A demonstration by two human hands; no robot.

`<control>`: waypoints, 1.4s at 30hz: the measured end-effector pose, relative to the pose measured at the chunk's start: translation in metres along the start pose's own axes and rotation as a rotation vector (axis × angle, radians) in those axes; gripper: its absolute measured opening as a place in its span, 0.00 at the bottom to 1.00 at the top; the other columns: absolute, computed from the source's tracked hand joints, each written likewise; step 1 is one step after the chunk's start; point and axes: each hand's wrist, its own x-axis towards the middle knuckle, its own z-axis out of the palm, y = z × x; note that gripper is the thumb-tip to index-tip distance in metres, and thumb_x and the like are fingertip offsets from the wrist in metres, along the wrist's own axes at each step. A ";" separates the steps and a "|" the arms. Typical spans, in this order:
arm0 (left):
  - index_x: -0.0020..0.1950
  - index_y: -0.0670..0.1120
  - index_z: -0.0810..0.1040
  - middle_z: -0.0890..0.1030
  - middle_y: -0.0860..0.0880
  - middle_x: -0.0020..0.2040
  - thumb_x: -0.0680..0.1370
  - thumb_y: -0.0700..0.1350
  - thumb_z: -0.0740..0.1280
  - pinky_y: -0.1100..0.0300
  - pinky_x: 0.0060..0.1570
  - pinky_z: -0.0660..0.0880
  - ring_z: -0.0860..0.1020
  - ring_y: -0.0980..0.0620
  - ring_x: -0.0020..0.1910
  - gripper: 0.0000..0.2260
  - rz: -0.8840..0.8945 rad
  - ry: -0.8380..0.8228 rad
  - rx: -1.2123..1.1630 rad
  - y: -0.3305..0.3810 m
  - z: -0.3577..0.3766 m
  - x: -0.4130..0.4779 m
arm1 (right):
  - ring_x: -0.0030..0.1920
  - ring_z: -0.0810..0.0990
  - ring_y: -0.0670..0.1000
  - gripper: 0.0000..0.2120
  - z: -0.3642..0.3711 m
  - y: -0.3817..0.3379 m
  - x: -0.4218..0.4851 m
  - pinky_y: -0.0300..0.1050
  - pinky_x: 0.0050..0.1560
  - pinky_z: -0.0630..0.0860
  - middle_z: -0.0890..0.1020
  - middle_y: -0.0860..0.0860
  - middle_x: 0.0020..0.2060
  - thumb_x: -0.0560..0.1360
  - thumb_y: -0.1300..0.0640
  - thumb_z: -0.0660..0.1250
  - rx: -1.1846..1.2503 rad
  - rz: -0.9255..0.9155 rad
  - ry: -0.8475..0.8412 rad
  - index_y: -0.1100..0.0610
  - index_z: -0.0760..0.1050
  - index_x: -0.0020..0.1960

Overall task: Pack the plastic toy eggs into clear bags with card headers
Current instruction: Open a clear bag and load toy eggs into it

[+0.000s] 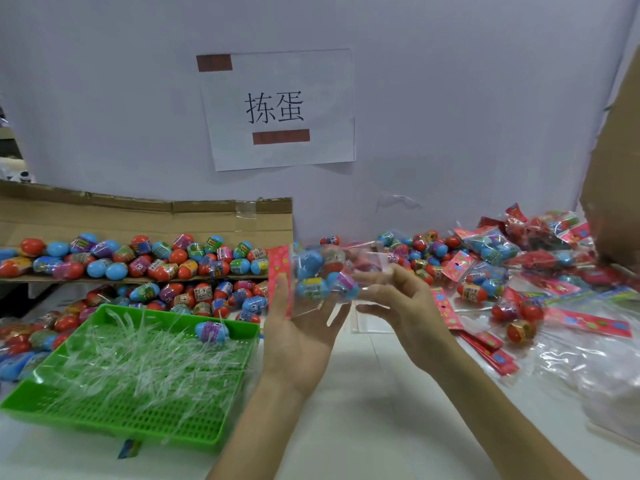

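- A white table point(363, 427) filled the lower frame.
- A green perforated tray point(114, 415) lay on it at lower left.
- Loose toy eggs point(207, 296) were heaped at centre left, against the tray's far edge.
- A cardboard box point(145, 216) sat at upper left.
- Filled bags point(491, 249) were piled at centre right.
- Empty bags with red card headers point(588, 322) lay at lower right.

My left hand point(304, 336) is raised palm up, fingers straight and pointing away from me, its forearm point(249, 434) rising from the bottom edge. My right hand point(394, 299) is just beside it, turned sideways, fingers and thumb stretched leftward and apart, its forearm point(485, 403) slanting down to the right
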 end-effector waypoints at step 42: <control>0.58 0.48 0.84 0.88 0.47 0.50 0.81 0.40 0.67 0.58 0.44 0.80 0.87 0.50 0.47 0.09 0.211 0.230 0.548 -0.010 0.006 -0.002 | 0.43 0.80 0.49 0.10 -0.001 -0.006 0.000 0.45 0.45 0.75 0.83 0.50 0.38 0.74 0.62 0.73 -0.085 0.186 0.048 0.56 0.77 0.36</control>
